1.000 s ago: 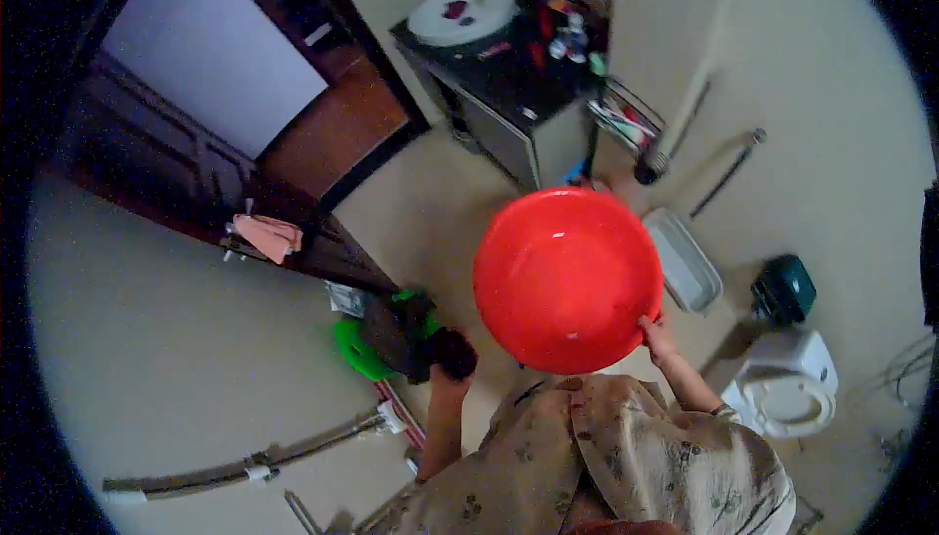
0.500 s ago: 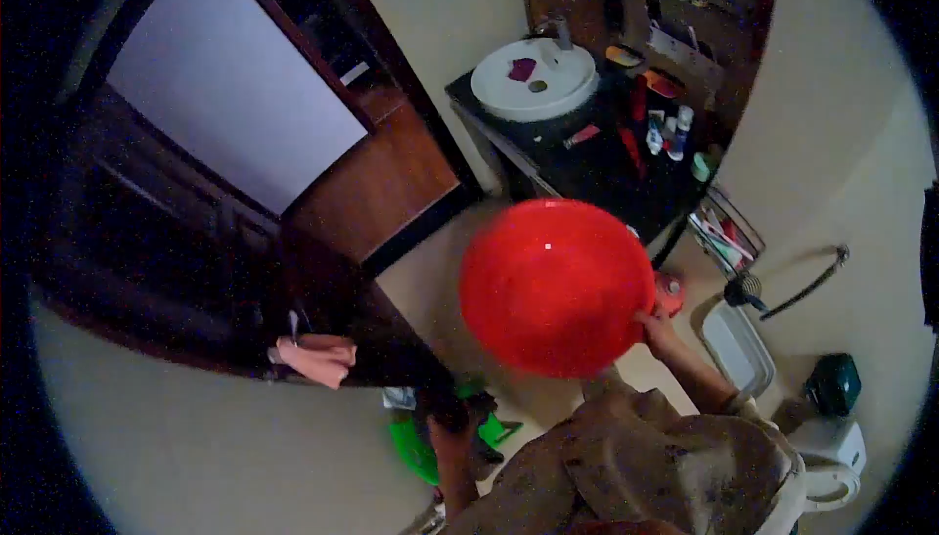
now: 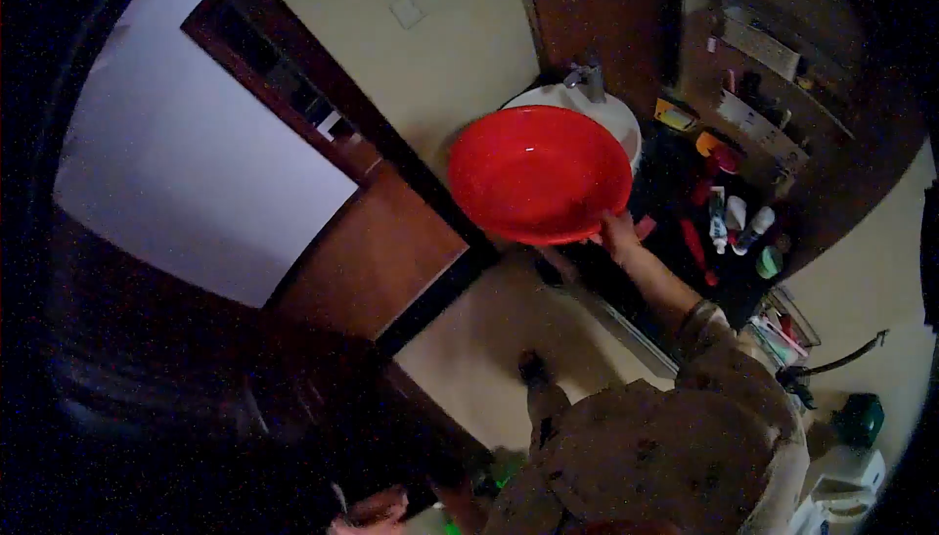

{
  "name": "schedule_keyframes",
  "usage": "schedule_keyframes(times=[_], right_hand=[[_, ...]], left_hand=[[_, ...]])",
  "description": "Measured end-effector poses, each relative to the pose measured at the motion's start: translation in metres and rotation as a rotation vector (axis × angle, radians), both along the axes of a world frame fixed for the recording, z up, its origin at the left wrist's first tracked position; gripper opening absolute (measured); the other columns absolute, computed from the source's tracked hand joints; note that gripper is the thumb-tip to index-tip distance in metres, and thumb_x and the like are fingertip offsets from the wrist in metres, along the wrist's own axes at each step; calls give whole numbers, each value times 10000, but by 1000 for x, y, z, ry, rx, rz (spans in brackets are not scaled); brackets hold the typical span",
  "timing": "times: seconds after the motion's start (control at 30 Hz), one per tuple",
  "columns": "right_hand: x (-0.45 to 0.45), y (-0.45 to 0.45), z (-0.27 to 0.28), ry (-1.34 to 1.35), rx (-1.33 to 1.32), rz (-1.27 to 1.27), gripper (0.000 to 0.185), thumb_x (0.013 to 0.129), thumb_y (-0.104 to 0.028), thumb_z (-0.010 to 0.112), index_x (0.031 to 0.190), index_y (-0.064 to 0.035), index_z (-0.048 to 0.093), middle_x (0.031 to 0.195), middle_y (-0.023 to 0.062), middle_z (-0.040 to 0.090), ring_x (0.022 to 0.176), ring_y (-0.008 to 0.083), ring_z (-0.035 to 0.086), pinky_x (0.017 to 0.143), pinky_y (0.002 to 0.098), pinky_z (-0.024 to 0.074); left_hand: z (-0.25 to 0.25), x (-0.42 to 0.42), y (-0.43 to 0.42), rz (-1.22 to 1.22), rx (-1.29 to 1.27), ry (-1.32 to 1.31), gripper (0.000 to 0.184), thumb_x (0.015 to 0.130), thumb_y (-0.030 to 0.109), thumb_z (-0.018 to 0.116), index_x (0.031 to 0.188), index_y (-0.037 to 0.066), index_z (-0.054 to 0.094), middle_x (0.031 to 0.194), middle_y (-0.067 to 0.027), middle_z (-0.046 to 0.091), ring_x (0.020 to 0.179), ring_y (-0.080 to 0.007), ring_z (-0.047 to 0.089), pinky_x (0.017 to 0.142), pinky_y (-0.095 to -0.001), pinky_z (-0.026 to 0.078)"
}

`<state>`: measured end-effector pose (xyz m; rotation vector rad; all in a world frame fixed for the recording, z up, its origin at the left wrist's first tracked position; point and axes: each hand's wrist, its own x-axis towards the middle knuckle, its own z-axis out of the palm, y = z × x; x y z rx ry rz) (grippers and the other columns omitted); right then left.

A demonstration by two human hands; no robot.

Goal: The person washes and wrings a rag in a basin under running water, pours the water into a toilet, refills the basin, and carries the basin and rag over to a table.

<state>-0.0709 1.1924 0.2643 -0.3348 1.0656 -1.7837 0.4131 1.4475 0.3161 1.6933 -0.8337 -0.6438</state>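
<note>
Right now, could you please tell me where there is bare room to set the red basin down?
The pale floor looks free between the dark threshold and the cabinet, except by the foot. The brown floor beyond the threshold has bare room too. The countertop right of the red basin is crowded with toiletries.

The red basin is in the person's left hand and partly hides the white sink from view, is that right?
Not quite: the head view shows the red basin in the person's right hand. It does partly hide the white sink.
</note>
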Motion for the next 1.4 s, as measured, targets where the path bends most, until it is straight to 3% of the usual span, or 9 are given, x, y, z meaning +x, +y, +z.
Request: schedule_keyframes(times=[0.37,0.47,0.57,0.63,0.7,0.83,1.0,1.23,1.4], right_hand=[[-4,-132,-58,-9,218,-452,475,777,-212,616,1184,-129,384,936,70,561,746,207,569,588,359,485],[3,-107,-47,384,420,-456,626,764,-268,635,1281,-117,314,1258,131,411,1114,294,434,924,400,369],[-24,-100,1,1380,425,-657,625,742,-234,660,1273,-107,356,1329,138,353,1190,316,360,1001,381,280],[-47,-136,26,1487,413,-612,586,729,-200,667,1240,-97,400,1331,136,349,1193,326,352,999,387,283],[-71,-197,56,1618,343,-579,520,711,-135,673,1187,-98,468,1325,134,352,1195,339,343,995,407,289],[-120,-285,79,1752,369,-660,478,709,-153,662,1161,-168,508,1289,129,394,1188,320,361,982,447,297],[-185,-317,62,2403,619,-307,418,751,-234,562,1166,-246,517,1222,45,470,1180,263,386,999,481,271],[-203,-328,83,2450,734,-159,374,769,-187,532,1139,-238,532,1188,32,503,1157,234,415,984,441,300],[-126,-300,17,1446,703,-557,376,809,-204,569,1156,-75,502,1128,129,533,1045,300,498,878,390,404]], left_hand=[[-25,-16,-404,-788,-56,-151,396,775,90,593,1135,-21,470,1028,-167,555,926,-295,529,847,-384,414],[-81,-45,-503,-1000,-223,-473,420,785,115,582,1158,-27,454,1064,-200,534,972,-340,507,872,-406,396],[-18,-132,-526,-1032,-234,-713,452,802,157,567,1189,-25,423,1135,-223,482,1047,-366,459,900,-413,376],[-18,-164,-531,-1049,-217,-713,477,808,175,559,1213,-21,401,1173,-229,451,1082,-373,432,913,-411,368],[-73,-189,-563,-1258,74,170,503,831,189,525,1267,8,351,1230,-225,392,1124,-367,398,927,-413,360],[-55,-266,-584,-1085,407,702,530,827,145,516,1307,42,317,1251,-219,373,1134,-373,396,944,-412,351],[-52,-298,-603,-1495,-359,-713,454,918,285,398,1301,50,340,1268,-188,408,1116,-315,448,896,-420,409],[-111,-387,-668,-1689,-278,-620,507,865,202,509,1310,53,319,1303,-197,340,1183,-356,362,970,-376,322],[-78,-464,-684,-1486,613,457,532,907,298,451,1346,86,238,1366,-128,259,1250,-251,267,1010,-356,243]])
